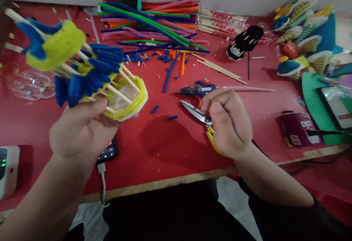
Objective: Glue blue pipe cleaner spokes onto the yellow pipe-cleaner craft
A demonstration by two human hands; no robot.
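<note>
Holding two things at once. Left hand (79, 131) is closed round the base ring of a tilted wooden-stick frame (82, 72) wrapped in yellow and blue fuzzy pipe cleaners. The frame is raised off the red tabletop (165, 145), well left of the blue hot-glue gun (198, 90) (landmark for everything below). The thumb presses on the frame's lower sticks, and the frame's far end points up-left, away from the glue gun.

Right hand (227, 123) sits just below the glue gun, fingers curled shut round small steel snips with yellow handles (195, 112). The blades look together (a slight gap can't be ruled out), with the tips pointing left, just under the gun's body. The glue gun lies on its side, nozzle to the left.

Above the glue gun is a big pile of long multicoloured pipe cleaners (154, 21). Short cut blue and orange bits (167, 55) are scattered between the pile and the gun. Up-right of the gun lie plain wooden sticks (220, 68), and further up-right a black pipe-cleaner piece (244, 42). Right of the gun is a purple power strip (298, 129) with a black plug in it. Far right is a cluster of finished blue-and-yellow craft pieces (299, 32).

Lower-left of the gun is a black smartphone (109, 153), partly hidden under the left hand, with a white cable (103, 182) running off the tabletop edge. Far left are a clear plastic tray (30, 85) and a white box with a green light (8, 171).
</note>
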